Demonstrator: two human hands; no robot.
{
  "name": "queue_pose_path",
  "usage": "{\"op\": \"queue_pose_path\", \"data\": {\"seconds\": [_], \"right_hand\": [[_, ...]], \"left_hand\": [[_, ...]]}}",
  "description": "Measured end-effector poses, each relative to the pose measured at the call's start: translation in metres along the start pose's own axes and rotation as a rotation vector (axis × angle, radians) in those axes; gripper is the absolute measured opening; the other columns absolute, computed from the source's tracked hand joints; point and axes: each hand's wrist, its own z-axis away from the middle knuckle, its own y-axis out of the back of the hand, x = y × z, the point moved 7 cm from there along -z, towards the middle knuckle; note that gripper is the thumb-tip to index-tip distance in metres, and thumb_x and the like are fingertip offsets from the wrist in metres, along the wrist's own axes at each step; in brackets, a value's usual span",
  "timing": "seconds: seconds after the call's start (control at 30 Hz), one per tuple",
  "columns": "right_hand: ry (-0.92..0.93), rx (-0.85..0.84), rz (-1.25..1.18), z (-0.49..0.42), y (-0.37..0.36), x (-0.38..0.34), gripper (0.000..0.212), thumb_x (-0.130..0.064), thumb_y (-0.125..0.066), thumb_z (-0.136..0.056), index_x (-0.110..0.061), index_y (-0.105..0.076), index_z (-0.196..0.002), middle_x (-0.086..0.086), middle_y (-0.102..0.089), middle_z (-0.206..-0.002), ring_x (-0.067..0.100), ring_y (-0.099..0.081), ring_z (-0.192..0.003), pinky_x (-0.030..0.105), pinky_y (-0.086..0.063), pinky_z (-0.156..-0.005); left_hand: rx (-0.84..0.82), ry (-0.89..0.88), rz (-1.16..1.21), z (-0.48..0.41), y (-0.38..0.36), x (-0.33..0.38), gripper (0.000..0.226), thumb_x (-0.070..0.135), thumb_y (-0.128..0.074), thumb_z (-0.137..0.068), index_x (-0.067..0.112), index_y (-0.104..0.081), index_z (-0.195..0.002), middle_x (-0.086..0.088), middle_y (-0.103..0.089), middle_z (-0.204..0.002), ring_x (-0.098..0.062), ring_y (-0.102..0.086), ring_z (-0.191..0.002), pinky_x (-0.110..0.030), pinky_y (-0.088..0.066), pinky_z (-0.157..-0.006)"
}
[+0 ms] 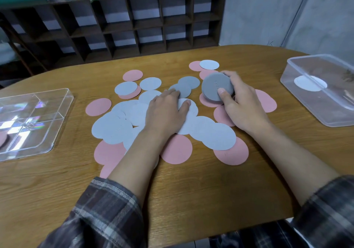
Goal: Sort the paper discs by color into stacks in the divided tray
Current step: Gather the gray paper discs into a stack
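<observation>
While your right hand (241, 102) curls thumb and fingers round a stack of dark grey discs (214, 85) at about 1 o'clock in the scattered pile, your left hand (166, 111) lies flat just beside it. Its straight fingers press on a loose dark grey disc (183, 91) and on the pale grey discs (115, 129) beneath. Pale grey and pink discs (176, 150) overlap across the middle of the wooden table (191, 190). The clear divided tray (63, 102) sits well apart at 9 o'clock with a pink disc (2, 138) in its near-left compartment, and a clear plastic tub (325, 117) stands at 3 o'clock, a white disc (306, 84) showing through its wall.
</observation>
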Motion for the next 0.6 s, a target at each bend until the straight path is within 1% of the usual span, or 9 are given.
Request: {"op": "queue_pose_path", "data": {"seconds": [0.03, 0.1, 0.27, 0.43, 0.5, 0.6], "right_hand": [[-0.004, 0.003, -0.002, 0.000, 0.001, 0.000, 0.039, -0.020, -0.052, -0.106, -0.027, -0.044, -0.144, -0.005, -0.056, -0.124, 0.012, -0.050, -0.112, -0.003, -0.034, -0.072], [-0.019, 0.007, -0.009, -0.001, 0.001, 0.001, 0.040, -0.020, -0.053, -0.106, -0.028, -0.044, -0.144, -0.005, -0.055, -0.125, 0.011, -0.049, -0.112, -0.003, -0.036, -0.072], [-0.037, 0.008, 0.003, -0.001, 0.001, 0.003, 0.040, -0.020, -0.053, -0.106, -0.028, -0.043, -0.144, -0.006, -0.054, -0.125, 0.010, -0.048, -0.113, -0.006, -0.033, -0.070], [-0.046, 0.019, 0.010, -0.001, 0.002, 0.003, 0.039, -0.020, -0.052, -0.106, -0.028, -0.044, -0.143, -0.007, -0.055, -0.124, 0.010, -0.048, -0.111, -0.005, -0.033, -0.071], [-0.052, 0.020, 0.008, -0.001, 0.001, 0.003, 0.039, -0.020, -0.052, -0.106, -0.028, -0.044, -0.144, -0.007, -0.055, -0.124, 0.010, -0.049, -0.111, -0.001, -0.034, -0.072], [-0.065, 0.006, 0.011, -0.001, -0.001, 0.005, 0.040, -0.022, -0.053, -0.106, -0.028, -0.043, -0.145, -0.006, -0.055, -0.124, 0.010, -0.049, -0.112, 0.004, -0.034, -0.075]], "left_hand": [[0.020, 0.015, 0.008, 0.001, 0.003, 0.000, 0.047, 0.047, -0.053, -0.103, 0.013, -0.062, -0.135, -0.004, -0.064, -0.135, -0.029, -0.057, -0.125, -0.041, -0.044, -0.102], [0.042, 0.043, 0.012, 0.002, 0.007, 0.000, 0.048, 0.050, -0.057, -0.099, 0.017, -0.064, -0.134, -0.001, -0.066, -0.132, -0.028, -0.059, -0.120, -0.040, -0.047, -0.095], [0.086, 0.034, -0.021, 0.001, 0.014, 0.002, 0.046, 0.055, -0.055, -0.099, 0.020, -0.068, -0.127, 0.001, -0.065, -0.120, -0.027, -0.060, -0.111, -0.040, -0.051, -0.085], [0.092, 0.000, -0.068, -0.001, 0.014, 0.006, 0.043, 0.054, -0.052, -0.101, 0.020, -0.073, -0.119, 0.000, -0.061, -0.109, -0.026, -0.059, -0.102, -0.043, -0.052, -0.084], [0.110, 0.005, -0.080, -0.003, 0.012, 0.004, 0.043, 0.055, -0.050, -0.102, 0.021, -0.074, -0.113, 0.001, -0.058, -0.105, -0.027, -0.059, -0.100, -0.044, -0.050, -0.085], [0.098, 0.020, -0.161, -0.013, 0.010, 0.006, 0.044, 0.056, -0.050, -0.102, 0.019, -0.074, -0.107, 0.002, -0.052, -0.101, -0.029, -0.057, -0.103, -0.042, -0.045, -0.082]]}}
